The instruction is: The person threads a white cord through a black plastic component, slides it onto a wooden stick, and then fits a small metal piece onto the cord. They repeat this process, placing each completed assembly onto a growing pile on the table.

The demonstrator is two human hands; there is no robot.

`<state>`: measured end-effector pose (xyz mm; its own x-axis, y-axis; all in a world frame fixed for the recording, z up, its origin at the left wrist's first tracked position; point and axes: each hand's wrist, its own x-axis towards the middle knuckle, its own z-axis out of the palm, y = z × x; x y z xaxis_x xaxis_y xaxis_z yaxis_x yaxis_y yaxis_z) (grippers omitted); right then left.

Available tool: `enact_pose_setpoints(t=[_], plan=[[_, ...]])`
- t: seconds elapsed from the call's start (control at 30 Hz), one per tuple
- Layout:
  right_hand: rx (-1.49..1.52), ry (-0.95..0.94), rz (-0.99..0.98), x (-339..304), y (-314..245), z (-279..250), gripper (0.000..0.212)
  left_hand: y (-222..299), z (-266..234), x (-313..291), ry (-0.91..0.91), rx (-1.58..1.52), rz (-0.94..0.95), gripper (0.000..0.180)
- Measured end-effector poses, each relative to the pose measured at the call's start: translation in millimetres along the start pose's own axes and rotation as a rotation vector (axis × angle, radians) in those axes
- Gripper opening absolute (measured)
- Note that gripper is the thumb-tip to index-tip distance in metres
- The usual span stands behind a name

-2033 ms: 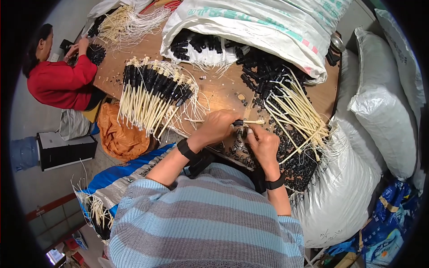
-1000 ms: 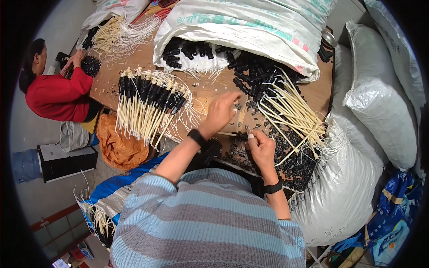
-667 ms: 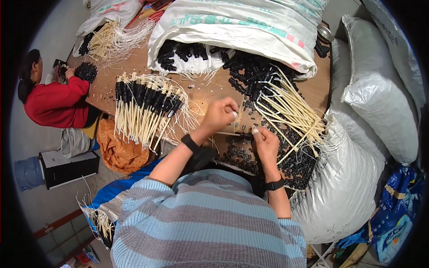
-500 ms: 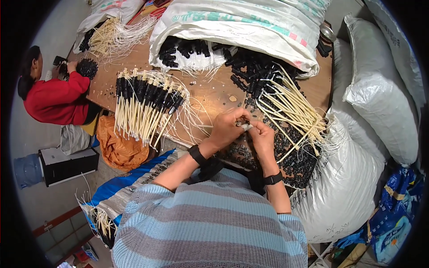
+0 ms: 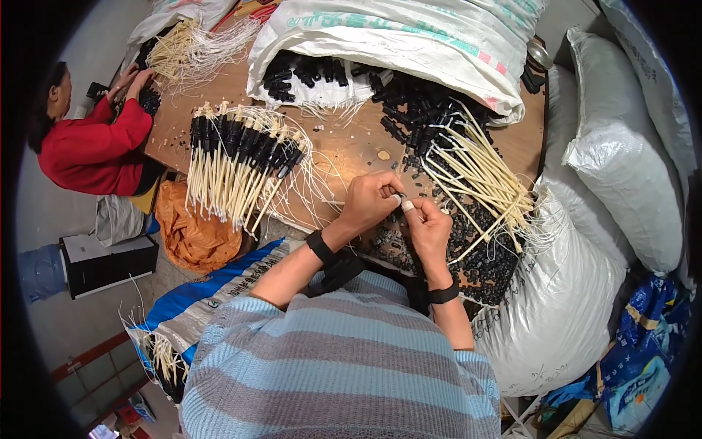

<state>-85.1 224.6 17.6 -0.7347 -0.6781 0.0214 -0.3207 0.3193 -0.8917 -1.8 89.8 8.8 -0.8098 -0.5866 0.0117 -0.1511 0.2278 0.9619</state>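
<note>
My left hand and my right hand meet over the near edge of the table, fingertips pinched close together. Between them is something small and dark, mostly hidden by the fingers. A white wrap shows on a digit of my right hand. A short pale tube sticks out beside the left hand; whether that hand holds it I cannot tell. Left of my hands lies a row of cream tubes with black sleeves and thin white cords. On the right is a pile of bare cream tubes.
Small black parts cover the table's near right. Black cylindrical sleeves spill from a large white sack at the back. Full white sacks crowd the right side. A person in red works at the far left, above an orange bag.
My hands stay together while their fingers shift into a tighter pinch. The person in red has reached farther forward with both arms. The whole view has shifted slightly.
</note>
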Motion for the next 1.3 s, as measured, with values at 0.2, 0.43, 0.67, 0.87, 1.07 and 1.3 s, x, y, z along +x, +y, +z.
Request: enact_pose_setpoints(t=[0.2,0.43,0.67,0.87,1.07,1.3], plan=[[1.389,-0.175,0.391,3,11,-24,0.01,6,-9,1,-0.199,0.183,0.408,0.04],[0.242,-0.147,0.09,0,-8,-37,0.031,17,-24,9,-0.293,0.294,0.204,0.036],[0.165,-0.179,0.127,6,-5,-23,0.013,23,-17,-4,-0.174,0.6,0.39,0.031],[0.08,-0.282,0.068,16,-26,7,0.018,32,-52,-20,-0.043,0.709,0.498,0.028],[-0.247,0.047,-0.664,32,-64,8,0.016,24,-148,-20,0.483,0.861,0.555,0.023],[-0.233,-0.38,-0.647,23,-86,54,0.015,-16,-268,-18,0.834,1.1,0.221,0.028]])
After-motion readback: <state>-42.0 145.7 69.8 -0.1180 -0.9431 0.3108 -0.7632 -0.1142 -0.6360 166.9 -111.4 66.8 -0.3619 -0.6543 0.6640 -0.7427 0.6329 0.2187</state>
